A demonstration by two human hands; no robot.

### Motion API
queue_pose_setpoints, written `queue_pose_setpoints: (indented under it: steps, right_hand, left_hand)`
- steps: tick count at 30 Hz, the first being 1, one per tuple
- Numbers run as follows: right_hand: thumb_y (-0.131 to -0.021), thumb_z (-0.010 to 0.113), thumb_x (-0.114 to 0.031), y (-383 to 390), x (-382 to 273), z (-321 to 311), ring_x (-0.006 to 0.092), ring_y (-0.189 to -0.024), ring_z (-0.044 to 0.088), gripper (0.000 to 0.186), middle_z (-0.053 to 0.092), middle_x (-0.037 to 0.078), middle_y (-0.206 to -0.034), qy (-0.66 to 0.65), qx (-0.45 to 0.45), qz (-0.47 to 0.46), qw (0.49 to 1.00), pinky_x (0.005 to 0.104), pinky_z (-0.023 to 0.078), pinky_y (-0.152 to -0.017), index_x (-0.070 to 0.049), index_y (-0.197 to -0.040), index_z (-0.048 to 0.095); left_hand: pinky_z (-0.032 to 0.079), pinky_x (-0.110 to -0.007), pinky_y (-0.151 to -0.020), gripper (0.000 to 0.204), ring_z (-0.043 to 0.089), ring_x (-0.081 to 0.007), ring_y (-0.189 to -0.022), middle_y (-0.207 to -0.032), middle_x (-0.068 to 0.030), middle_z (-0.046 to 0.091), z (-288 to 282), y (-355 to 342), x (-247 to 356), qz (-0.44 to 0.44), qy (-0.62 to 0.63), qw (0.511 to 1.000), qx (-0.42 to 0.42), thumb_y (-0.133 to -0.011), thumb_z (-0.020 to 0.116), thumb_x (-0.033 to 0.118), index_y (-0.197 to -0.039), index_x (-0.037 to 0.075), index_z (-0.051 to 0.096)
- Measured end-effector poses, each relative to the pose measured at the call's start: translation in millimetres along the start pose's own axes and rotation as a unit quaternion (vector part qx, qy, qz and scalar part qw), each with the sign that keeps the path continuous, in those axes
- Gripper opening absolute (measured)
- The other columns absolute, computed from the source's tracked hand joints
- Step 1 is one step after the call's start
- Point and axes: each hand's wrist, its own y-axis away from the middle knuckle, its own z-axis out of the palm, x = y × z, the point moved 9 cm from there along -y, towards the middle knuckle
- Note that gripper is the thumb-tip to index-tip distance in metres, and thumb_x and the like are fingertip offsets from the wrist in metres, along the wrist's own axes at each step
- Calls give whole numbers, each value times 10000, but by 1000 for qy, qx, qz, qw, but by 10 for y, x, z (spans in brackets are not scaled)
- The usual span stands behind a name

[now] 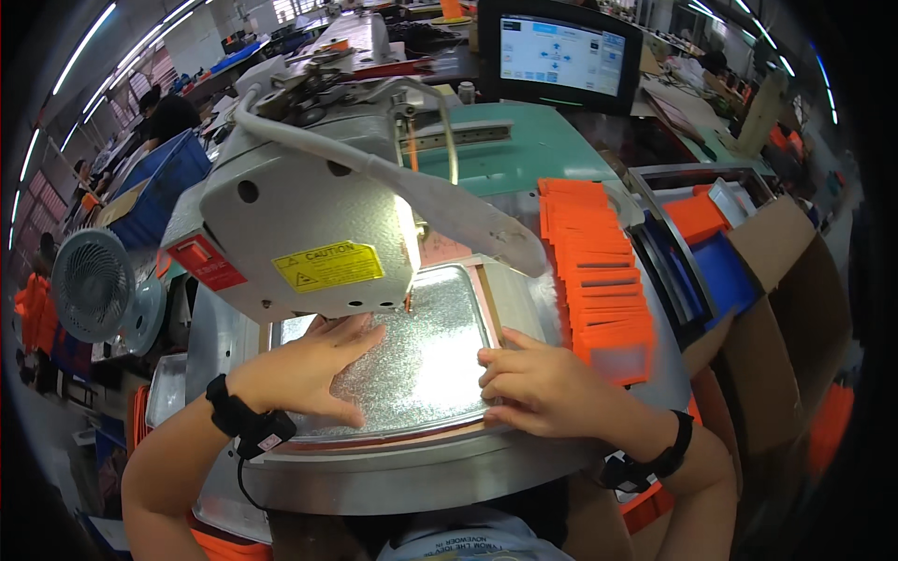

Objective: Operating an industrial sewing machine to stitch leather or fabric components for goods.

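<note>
Before the sewing machine head (304,210), my left hand (318,366) spread wide on a silvery sheet (426,360). Right of that head, my right hand (538,385) curled; I couldn't tell its grip.

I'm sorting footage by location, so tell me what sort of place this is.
Probably a sewing workshop, judging by the industrial sewing machine, the lit control screen and the row of overlapping orange pieces.

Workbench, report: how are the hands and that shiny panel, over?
Left hand spread over silvery panel. Right hand at its right edge. Machine head close to left hand.
</note>
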Motion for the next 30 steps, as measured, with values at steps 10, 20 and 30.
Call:
queue_pose_setpoints:
  steps: [10, 20, 30]
  right_hand:
    - [-661, 868, -271, -532, 628, -358, 294, -1342, 449, 696, 542, 139, -1338, 125, -42, 65, 989, 617, 297, -1145, 14, -1237, 602]
    - [-841, 719, -251, -637, 674, -177, 213, -1196, 562, 240, 636, 49, -1102, 286, -79, 29, 955, 657, 239, -1154, -67, -996, 714]
    - [-706, 826, -387, -564, 723, -208, 229, -1236, 545, 527, 607, 106, -1185, 243, -97, 89, 961, 719, 173, -1142, -53, -1097, 711]
  left_hand:
    - [166, -520, -1210, 1131, 162, -498, -1479, -1578, -354, 154, 76, -71, -17, -26, -20, 998, -48, -743, 733, 655, -1517, -36, 284]
    - [128, -503, -1218, 1206, 96, -495, -1496, -1581, -366, 133, 150, -20, -55, -45, -23, 997, -65, -696, 763, 666, -1511, -70, 266]
    - [136, -559, -1205, 1169, 94, -484, -1501, -1608, -315, 125, 125, -65, -49, -43, -7, 999, -29, -696, 761, 655, -1531, -2, 274]
